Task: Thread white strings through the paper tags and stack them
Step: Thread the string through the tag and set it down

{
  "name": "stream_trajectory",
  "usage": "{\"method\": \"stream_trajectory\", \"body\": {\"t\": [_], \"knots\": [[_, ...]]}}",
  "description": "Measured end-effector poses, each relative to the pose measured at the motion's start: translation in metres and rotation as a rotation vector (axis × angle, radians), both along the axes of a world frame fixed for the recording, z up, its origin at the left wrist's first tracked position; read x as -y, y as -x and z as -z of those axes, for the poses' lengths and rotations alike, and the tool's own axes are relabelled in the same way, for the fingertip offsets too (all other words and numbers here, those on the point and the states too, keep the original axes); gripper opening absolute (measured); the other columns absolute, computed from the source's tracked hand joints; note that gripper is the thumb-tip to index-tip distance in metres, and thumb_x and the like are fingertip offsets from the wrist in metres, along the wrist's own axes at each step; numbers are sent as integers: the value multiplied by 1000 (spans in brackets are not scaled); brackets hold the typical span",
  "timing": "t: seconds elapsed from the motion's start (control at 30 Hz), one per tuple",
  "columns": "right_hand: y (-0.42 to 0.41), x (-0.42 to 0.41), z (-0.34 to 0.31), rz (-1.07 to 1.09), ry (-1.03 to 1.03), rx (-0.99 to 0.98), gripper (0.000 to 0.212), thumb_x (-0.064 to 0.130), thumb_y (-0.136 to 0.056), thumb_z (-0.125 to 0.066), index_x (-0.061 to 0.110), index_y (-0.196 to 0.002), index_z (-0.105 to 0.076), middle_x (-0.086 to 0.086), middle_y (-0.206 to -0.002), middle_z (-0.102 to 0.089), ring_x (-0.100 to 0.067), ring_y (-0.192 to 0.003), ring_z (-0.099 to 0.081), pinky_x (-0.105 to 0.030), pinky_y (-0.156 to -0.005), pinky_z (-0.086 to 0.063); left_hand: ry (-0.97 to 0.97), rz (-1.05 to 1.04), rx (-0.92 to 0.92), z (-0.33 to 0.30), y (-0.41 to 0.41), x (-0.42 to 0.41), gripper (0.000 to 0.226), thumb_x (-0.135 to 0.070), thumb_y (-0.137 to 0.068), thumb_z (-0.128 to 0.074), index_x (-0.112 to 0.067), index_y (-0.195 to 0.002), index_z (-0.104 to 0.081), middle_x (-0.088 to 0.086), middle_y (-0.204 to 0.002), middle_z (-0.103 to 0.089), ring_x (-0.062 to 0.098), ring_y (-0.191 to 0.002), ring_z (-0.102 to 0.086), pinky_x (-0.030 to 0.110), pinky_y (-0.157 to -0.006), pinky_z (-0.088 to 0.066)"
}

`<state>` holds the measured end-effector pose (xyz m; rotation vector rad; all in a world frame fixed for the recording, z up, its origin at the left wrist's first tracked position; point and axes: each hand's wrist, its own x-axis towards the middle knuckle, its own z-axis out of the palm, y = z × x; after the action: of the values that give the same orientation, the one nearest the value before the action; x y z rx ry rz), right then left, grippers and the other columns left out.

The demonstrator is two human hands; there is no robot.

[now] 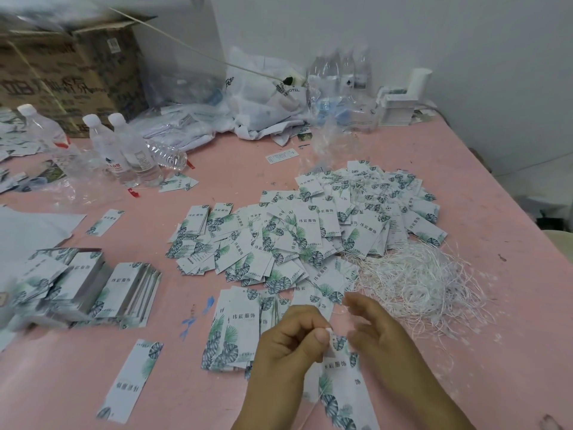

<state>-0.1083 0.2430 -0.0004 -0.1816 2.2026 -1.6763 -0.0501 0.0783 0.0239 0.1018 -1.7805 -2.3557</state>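
My left hand (288,349) pinches the top of a leaf-printed paper tag (341,383) between thumb and fingers, low in the middle of the view. My right hand (381,339) is close beside it, fingers curled near the tag's top; a thin white string (313,401) hangs down along the tag, and whether the right hand holds it is hidden. A loose heap of tags (313,237) covers the middle of the pink table. A tangle of white strings (424,280) lies to the right of my hands. More tags (238,330) lie just left of my left hand.
Neat tag stacks (93,283) stand at the left, and a single tag (130,380) lies near the front. Water bottles (124,150), plastic bags (263,97) and a cardboard box (62,76) crowd the back. The table's right edge (508,197) runs diagonally.
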Motion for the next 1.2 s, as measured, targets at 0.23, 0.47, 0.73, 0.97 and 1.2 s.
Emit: {"method": "stream_trajectory", "body": {"t": [0.23, 0.47, 0.73, 0.97, 1.2], "knots": [[0, 25, 8, -307, 316, 189, 53, 6, -81, -64, 32, -127, -60, 13, -115, -68, -10, -118, -58, -27, -95, -48, -635, 119, 106, -3, 17, -1, 35, -29, -56, -97, -12, -77, -75, 6, -78, -68, 10, -58, -57, 20, -53, -48], [-16, 21, 28, -195, 397, 288, 47, 18, -72, -79, 13, -118, -68, -23, -112, -69, -36, -104, -64, -48, -94, -48, -1028, -45, 190, 3, 30, 9, 6, -15, -78, -76, -12, -79, -72, 5, -81, -61, 12, -60, -59, 24, -53, -52], [-31, 6, 20, 47, 86, -51, 17, 0, -89, -64, 16, -86, -58, 0, -95, -72, -14, -83, -68, -18, -70, -48, -931, -255, 339, 16, 32, 12, 12, -20, -89, -58, -13, -81, -63, 3, -73, -66, 16, -78, -70, 35, -83, -57], [-38, 3, 15, -82, 157, 210, 7, 17, -85, -64, 18, -92, -67, -10, -87, -75, -18, -76, -69, -19, -67, -47, -1152, -255, 385, 14, 34, 15, 28, -16, -89, -57, -4, -65, -64, 3, -62, -58, 14, -54, -62, 28, -58, -60], [-24, -11, 20, 147, 507, 545, 17, 6, -75, -63, -2, -89, -70, -37, -90, -66, -37, -72, -66, -40, -70, -44, -865, -320, 508, 41, 31, -4, 10, -12, -90, -58, -2, -91, -60, 14, -77, -68, 18, -65, -70, 27, -58, -61]]}}
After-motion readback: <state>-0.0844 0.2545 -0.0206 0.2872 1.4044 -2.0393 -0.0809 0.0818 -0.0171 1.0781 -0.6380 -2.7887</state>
